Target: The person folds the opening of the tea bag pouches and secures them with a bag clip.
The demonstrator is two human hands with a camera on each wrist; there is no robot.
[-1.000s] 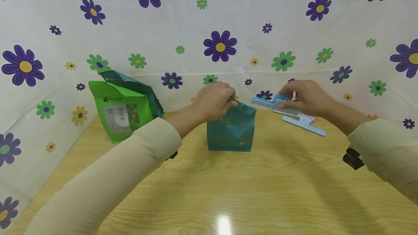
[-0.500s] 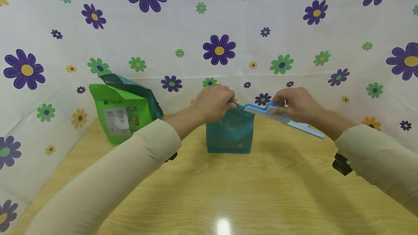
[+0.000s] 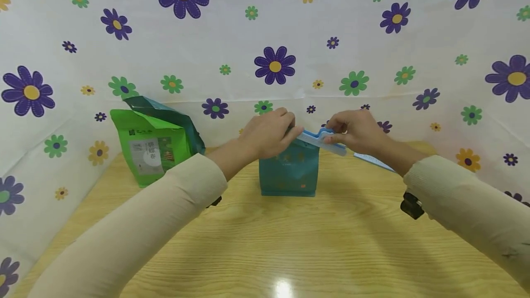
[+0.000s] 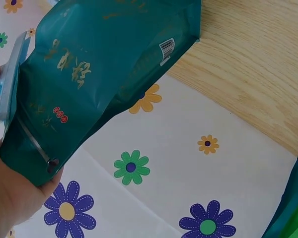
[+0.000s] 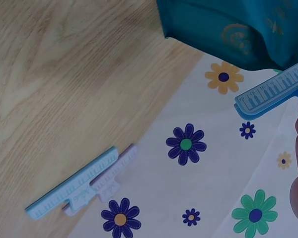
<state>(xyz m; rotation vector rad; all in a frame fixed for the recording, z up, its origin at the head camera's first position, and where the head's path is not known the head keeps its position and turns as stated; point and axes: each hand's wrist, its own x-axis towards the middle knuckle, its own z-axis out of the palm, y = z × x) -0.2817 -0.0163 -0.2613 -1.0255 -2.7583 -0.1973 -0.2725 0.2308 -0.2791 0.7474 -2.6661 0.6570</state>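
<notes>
A teal tea bag with gold lettering stands upright on the table, its top folded over. My left hand grips that top at its left part; in the left wrist view the fingers pass behind the bag. With its thumb and fingers, my right hand pinches a blue long-jawed bag clip by its handle. The clip lies along the bag's upper edge, and its right end sticks out past the bag. Whether the clip's jaws have the folded edge between them, I cannot tell. The right wrist view shows the clip's ruler-like markings.
At the left stand a bright green tea bag and a dark teal bag behind it, open-topped. Another blue clip and a pale purple clip lie on the table at right. A flowered cloth hangs behind.
My right hand has brought the blue clip leftward, from beside the tea bag onto its top edge. The left hand keeps its grip on the bag's top.
</notes>
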